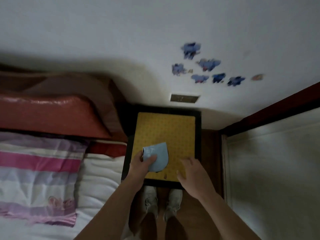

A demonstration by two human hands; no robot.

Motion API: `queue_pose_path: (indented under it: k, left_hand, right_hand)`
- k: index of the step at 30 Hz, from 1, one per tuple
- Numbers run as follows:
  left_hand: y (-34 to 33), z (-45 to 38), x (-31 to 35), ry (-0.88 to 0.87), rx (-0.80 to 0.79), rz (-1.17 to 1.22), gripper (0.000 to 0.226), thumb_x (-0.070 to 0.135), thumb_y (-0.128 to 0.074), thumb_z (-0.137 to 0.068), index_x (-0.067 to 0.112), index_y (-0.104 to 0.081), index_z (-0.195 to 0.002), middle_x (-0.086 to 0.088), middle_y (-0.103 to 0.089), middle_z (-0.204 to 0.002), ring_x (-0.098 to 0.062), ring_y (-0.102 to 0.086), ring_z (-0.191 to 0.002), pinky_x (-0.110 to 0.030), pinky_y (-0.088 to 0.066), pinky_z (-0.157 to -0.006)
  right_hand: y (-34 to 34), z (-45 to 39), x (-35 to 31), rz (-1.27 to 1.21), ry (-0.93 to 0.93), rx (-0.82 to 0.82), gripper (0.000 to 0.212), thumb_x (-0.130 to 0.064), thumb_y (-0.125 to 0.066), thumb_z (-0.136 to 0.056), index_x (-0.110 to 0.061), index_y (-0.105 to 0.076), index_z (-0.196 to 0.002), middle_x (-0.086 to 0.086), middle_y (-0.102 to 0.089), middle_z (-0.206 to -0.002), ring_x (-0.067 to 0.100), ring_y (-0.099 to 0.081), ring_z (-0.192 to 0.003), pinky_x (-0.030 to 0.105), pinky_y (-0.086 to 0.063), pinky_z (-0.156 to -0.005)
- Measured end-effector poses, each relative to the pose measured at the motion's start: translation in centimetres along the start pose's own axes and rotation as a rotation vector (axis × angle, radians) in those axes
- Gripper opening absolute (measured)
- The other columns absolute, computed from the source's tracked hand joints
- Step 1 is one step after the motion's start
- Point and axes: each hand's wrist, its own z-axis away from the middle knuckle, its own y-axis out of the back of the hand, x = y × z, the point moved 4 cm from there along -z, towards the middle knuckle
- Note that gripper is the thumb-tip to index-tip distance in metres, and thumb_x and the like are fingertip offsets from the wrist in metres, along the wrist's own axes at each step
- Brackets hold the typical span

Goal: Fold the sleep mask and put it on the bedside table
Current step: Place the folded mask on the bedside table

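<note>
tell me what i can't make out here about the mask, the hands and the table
Head view only:
- sleep mask: its left part is covered by the left hand; any strap is hidden, and whether it rests on the bedside table is unclear.
- right hand: palm faces away, motion-blurred.
- wall stickers: too blurred to read.
- table's near edge: hidden by both forearms.

You face a dim white wall (121,40) with blue stickers (206,64) at far right. Left lies a bed (97,184) with a striped pillow (38,170) and red headboard (52,115). Wooden floor (209,153) runs near right.
</note>
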Motion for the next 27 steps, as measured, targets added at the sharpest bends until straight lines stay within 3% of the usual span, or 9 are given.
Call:
queue_pose_path:
  k: [3, 6, 8, 12, 17, 22, 27]
  left_hand:
    - [0.3, -3.1, -2.4, -0.008, 0.071, -0.105, 0.024, 0.022, -0.077, -0.082, 0.022, -0.066, -0.103, -0.004, -0.071, -0.104, -0.024, -0.069, -0.095, -0.046, -0.06, -0.082]
    - [0.6, -5.9, -4.0, -0.029, 0.113, -0.236, 0.027, 0.029, -0.077, -0.082, 0.022, -0.063, -0.104, 0.008, -0.067, -0.092, -0.01, -0.065, -0.084, -0.029, -0.056, -0.064]
    - [0.7, -7.4, -4.7, -0.055, 0.124, -0.315, 0.027, 0.031, -0.076, -0.082, 0.021, -0.063, -0.103, 0.011, -0.066, -0.089, -0.006, -0.063, -0.08, -0.025, -0.053, -0.059]
    - [0.6, -9.1, -5.5, -0.128, 0.136, -0.44, 0.031, 0.032, -0.077, -0.081, 0.018, -0.065, -0.105, -0.002, -0.071, -0.097, -0.02, -0.068, -0.087, -0.037, -0.06, -0.071]
    - [0.2, -9.4, -5.3, -0.238, 0.141, -0.666, 0.047, 0.036, -0.074, -0.08, 0.013, -0.06, -0.119, -0.009, -0.071, -0.105, -0.021, -0.065, -0.084, -0.028, -0.054, -0.061]
    - [-0.3, -7.6, -5.1, -0.461, 0.062, -1.014, 0.073, 0.029, -0.07, -0.087, 0.009, -0.031, -0.145, -0.021, -0.045, -0.134, -0.038, -0.053, -0.114, -0.049, -0.051, -0.09]
    - [0.7, -4.2, -6.5, -0.814, -0.079, -1.475, 0.061, 0.034, -0.051, -0.094, 0.013, -0.03, -0.148, -0.016, -0.028, -0.158, -0.032, -0.032, -0.142, -0.049, -0.047, -0.104]
  right_hand:
    - [-3.7, -1.8, 1.3, 0.107, 0.056, -0.009, 0.056, -0.038, -0.055, -0.098, -0.015, -0.042, -0.147, 0.01, -0.044, -0.151, 0.024, -0.037, -0.142, 0.038, -0.044, -0.112]
    - [-7.5, -3.1, 3.0, 0.223, 0.067, -0.053, 0.067, -0.049, -0.049, -0.098, -0.018, -0.028, -0.154, 0.012, -0.027, -0.163, 0.03, -0.023, -0.151, 0.045, -0.038, -0.118]
    - [-9.6, -3.5, 3.9, 0.281, 0.051, -0.058, 0.075, -0.056, -0.045, -0.097, -0.021, -0.019, -0.157, 0.012, -0.015, -0.168, 0.033, -0.016, -0.153, 0.05, -0.034, -0.12]
    - [-12.3, -3.6, 4.9, 0.353, 0.036, 0.004, 0.082, -0.062, -0.044, -0.094, -0.019, -0.016, -0.159, 0.014, -0.01, -0.169, 0.036, -0.01, -0.154, 0.057, -0.029, -0.121]
    - [-13.3, -3.6, 5.4, 0.378, 0.025, 0.028, 0.085, -0.063, -0.041, -0.094, -0.018, -0.011, -0.16, 0.014, -0.006, -0.169, 0.036, -0.006, -0.155, 0.055, -0.025, -0.122]
    - [-12.9, -3.6, 5.2, 0.408, 0.023, 0.007, 0.085, -0.063, -0.04, -0.094, -0.016, -0.014, -0.159, 0.015, -0.01, -0.169, 0.036, -0.011, -0.154, 0.054, -0.024, -0.121]
    - [-12.9, -3.4, 5.2, 0.413, 0.018, -0.006, 0.084, -0.063, -0.038, -0.093, -0.016, -0.014, -0.159, 0.016, -0.01, -0.168, 0.036, -0.009, -0.154, 0.054, -0.024, -0.122]
